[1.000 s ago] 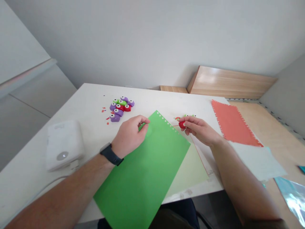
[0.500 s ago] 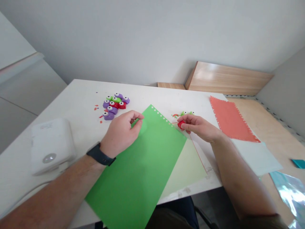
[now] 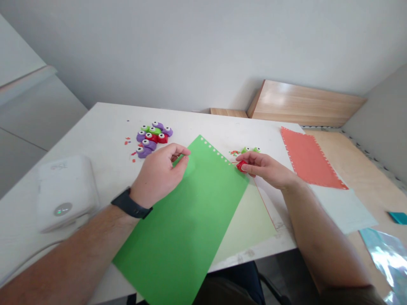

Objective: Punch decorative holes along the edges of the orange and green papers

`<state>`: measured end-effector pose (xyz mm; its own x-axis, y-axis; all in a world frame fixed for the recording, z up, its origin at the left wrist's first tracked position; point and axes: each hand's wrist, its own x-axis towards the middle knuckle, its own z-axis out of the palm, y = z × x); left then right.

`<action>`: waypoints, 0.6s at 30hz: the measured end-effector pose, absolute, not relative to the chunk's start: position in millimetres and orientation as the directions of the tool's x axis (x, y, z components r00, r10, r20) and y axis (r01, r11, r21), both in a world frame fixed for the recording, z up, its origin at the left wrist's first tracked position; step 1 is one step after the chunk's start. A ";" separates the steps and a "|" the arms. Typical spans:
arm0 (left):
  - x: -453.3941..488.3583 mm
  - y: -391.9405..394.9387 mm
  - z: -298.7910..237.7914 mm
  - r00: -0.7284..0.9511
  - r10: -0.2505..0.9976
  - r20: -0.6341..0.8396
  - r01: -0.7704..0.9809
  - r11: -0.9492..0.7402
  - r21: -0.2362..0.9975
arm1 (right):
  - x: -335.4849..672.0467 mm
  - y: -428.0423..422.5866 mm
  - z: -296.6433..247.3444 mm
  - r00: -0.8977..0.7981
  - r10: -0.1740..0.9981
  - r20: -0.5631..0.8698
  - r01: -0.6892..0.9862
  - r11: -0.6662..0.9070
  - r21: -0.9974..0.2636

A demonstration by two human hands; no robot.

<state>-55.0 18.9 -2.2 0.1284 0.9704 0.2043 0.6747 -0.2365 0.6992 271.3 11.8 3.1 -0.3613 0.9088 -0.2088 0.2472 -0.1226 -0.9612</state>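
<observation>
A sheet of green paper (image 3: pixel 187 220) lies slanted across the table, with a row of small punched holes along its far right edge. My left hand (image 3: pixel 162 169), wearing a dark watch, is at the sheet's upper left edge; its thumb and fingers are closed on the paper, though the fingertips partly hide the contact. In my right hand (image 3: pixel 269 168) is a red craft paper punch (image 3: pixel 241 166), pinched between thumb and fingers at the end of the hole row near the right corner. Just behind it stand two green punches (image 3: pixel 250 150) beside tiny paper cutouts (image 3: pixel 234 152).
Several purple, green and red punches (image 3: pixel 152 137) cluster at the back left near scattered paper bits. A white device (image 3: pixel 66 192) with a cable stands left. A pale green sheet (image 3: pixel 244 228) lies under the green one. Red paper (image 3: pixel 311 156) with punched edges lies right.
The red punch has shifted slightly along the paper's edge, and the sheet's upper corner sits a little higher in view. Both hands keep nearly the same pose.
</observation>
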 end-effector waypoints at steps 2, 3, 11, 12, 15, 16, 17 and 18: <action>-54.4 17.5 0.3 0.137 0.972 0.192 0.676 -0.234 0.699 | 270.7 11.3 3.6 -0.366 0.905 -0.218 0.244 -0.132 -0.961; -54.1 16.9 1.4 0.139 0.972 0.187 0.676 -0.231 0.700 | 270.4 11.2 3.4 -0.364 0.906 -0.217 0.242 -0.133 -0.961; -53.4 17.8 -1.2 0.121 0.969 0.214 0.678 -0.238 0.696 | 269.8 13.4 0.0 -0.320 0.929 -0.183 0.226 -0.113 -0.968; -53.5 18.1 -1.5 0.118 0.968 0.220 0.681 -0.240 0.692 | 269.4 13.4 0.1 -0.324 0.928 -0.185 0.229 -0.113 -0.967; -54.1 18.8 -1.6 0.118 0.966 0.228 0.686 -0.245 0.685 | 268.0 13.2 1.1 -0.337 0.922 -0.188 0.236 -0.111 -0.966; -54.4 18.9 -1.6 0.118 0.966 0.230 0.689 -0.246 0.682 | 267.7 13.1 1.3 -0.340 0.921 -0.191 0.236 -0.113 -0.965; -54.8 19.0 -1.8 0.119 0.966 0.230 0.693 -0.247 0.678 | 267.6 13.0 1.4 -0.341 0.920 -0.194 0.234 -0.117 -0.965; -55.2 19.1 -2.2 0.120 0.966 0.228 0.696 -0.246 0.675 | 267.7 12.9 1.4 -0.342 0.919 -0.196 0.232 -0.120 -0.965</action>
<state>-55.2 19.1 -2.2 0.1201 0.9662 0.2282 0.6961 -0.2458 0.6746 267.7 12.9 1.4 -0.3418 0.9191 -0.1960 0.2317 -0.1197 -0.9654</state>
